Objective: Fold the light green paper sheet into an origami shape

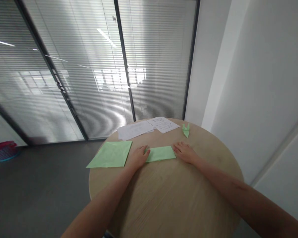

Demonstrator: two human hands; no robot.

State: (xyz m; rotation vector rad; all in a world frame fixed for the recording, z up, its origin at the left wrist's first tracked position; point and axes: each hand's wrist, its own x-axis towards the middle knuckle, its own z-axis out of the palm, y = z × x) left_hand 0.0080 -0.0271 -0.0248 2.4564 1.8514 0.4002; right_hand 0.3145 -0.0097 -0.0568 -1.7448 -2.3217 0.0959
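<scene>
A light green sheet of paper [161, 154], folded into a flat rectangle, lies on the round wooden table [164, 188] between my hands. My left hand [139, 156] rests on its left end, fingers stretched out and holding nothing. At the right end, my right hand [184, 152] lies flat with its fingers extended, touching or just beside the paper's edge. Left of my left hand is a larger stack of green paper [113, 154], one corner reaching over the table's edge. Farther back on the right sits a small folded green paper figure [186, 130] with two points.
White papers [135, 130] and a printed sheet [163, 124] lie along the table's far side. Beyond stands a glass partition with blinds [161, 66]. A white wall [265, 82] rises close on the right. A pink and blue basket [4, 150] is on the floor, far left.
</scene>
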